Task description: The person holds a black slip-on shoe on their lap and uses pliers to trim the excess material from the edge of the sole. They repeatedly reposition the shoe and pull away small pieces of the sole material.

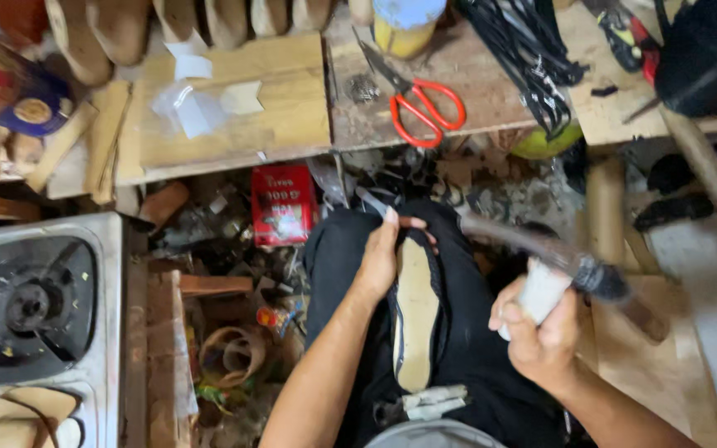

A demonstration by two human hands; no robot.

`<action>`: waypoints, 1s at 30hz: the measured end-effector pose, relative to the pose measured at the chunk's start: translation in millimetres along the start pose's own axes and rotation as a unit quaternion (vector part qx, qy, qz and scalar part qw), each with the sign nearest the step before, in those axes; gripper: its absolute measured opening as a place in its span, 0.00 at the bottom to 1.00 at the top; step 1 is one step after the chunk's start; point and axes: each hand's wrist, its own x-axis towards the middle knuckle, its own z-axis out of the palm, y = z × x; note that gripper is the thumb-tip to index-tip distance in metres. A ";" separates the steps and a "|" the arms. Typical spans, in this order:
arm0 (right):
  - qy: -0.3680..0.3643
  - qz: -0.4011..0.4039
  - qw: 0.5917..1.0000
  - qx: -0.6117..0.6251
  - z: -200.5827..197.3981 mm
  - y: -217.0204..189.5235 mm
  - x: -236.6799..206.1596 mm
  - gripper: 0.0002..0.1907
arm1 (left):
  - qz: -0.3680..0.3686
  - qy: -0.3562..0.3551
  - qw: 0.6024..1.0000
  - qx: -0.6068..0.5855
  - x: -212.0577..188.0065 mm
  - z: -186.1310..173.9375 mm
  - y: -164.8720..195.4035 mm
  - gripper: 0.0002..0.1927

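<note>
In the lower middle of the frame, a shoe (pixel 416 311) with its pale sole turned up lies on the person's lap. The left hand (pixel 385 253) grips its upper end, fingers curled around the toe. The right hand (pixel 541 332), at the lower right, is closed around the white-wrapped handle of a hammer (pixel 558 259), which is blurred and lies just to the right of the shoe. Orange-handled scissors (pixel 425 104) rest on the wooden bench (pixel 292 99) at the top. A gas stove (pixel 31 303) stands at the left.
</note>
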 end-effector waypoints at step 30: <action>-0.456 -0.064 0.836 -0.298 38.7 -48.3 -53.9 0.31 | 0.003 0.123 0.989 -0.080 -107.1 -41.1 -12.5 0.32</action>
